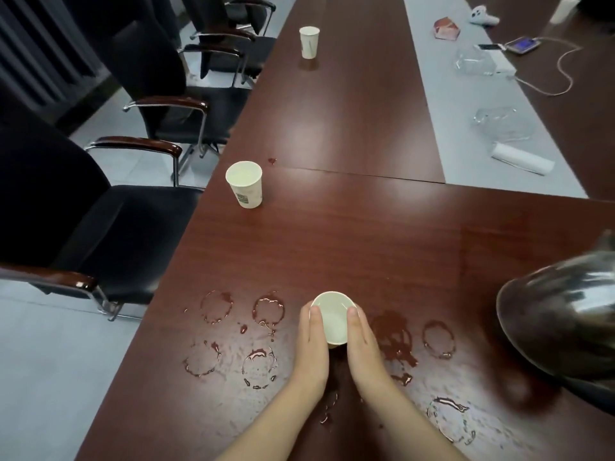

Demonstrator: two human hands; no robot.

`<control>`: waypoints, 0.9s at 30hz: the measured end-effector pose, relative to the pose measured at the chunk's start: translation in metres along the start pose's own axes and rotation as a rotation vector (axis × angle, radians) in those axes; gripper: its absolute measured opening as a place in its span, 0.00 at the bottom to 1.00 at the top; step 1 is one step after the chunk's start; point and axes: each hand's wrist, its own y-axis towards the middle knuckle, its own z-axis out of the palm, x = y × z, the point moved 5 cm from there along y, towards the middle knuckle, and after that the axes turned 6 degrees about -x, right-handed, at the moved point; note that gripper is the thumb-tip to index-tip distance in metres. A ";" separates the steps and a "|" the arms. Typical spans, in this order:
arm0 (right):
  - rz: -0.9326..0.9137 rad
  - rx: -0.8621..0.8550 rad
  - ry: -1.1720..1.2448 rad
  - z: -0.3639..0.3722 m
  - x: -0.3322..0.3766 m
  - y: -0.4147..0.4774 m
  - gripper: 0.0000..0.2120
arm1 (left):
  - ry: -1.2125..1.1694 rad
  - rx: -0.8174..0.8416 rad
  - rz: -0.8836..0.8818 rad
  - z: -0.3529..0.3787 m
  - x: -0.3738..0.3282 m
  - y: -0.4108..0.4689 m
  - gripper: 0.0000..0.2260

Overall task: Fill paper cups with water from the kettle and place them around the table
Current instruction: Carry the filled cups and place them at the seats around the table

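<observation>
Two hands on one paper cup (332, 319) near the table's (349, 227) front edge: left hand (311, 341) and right hand (361, 341) wrap it from either side, thumbs up by the rim. Wet rings (216, 306) lie all around. Kettle (559, 327) sits off right; second cup (244, 183) and far cup (309, 41) stand along the left edge.

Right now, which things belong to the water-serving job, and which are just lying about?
Job: held cup, gripped by left hand and right hand; kettle; near cup; far cup; table.
Lying about: phone, cable, red packet, white roll, clear plastic, chairs.
</observation>
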 end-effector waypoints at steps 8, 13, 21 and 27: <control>-0.025 -0.107 0.089 -0.028 0.012 -0.026 0.14 | 0.003 0.099 0.032 0.014 -0.013 -0.029 0.15; -0.031 -0.220 0.164 -0.068 0.019 -0.054 0.14 | 0.015 0.227 0.023 0.040 -0.020 -0.063 0.19; -0.069 -0.419 0.250 -0.175 0.011 -0.124 0.15 | 0.065 0.469 0.088 0.108 -0.031 -0.160 0.16; -0.062 -0.567 0.324 -0.278 -0.005 -0.191 0.13 | 0.083 0.615 0.063 0.179 -0.012 -0.253 0.26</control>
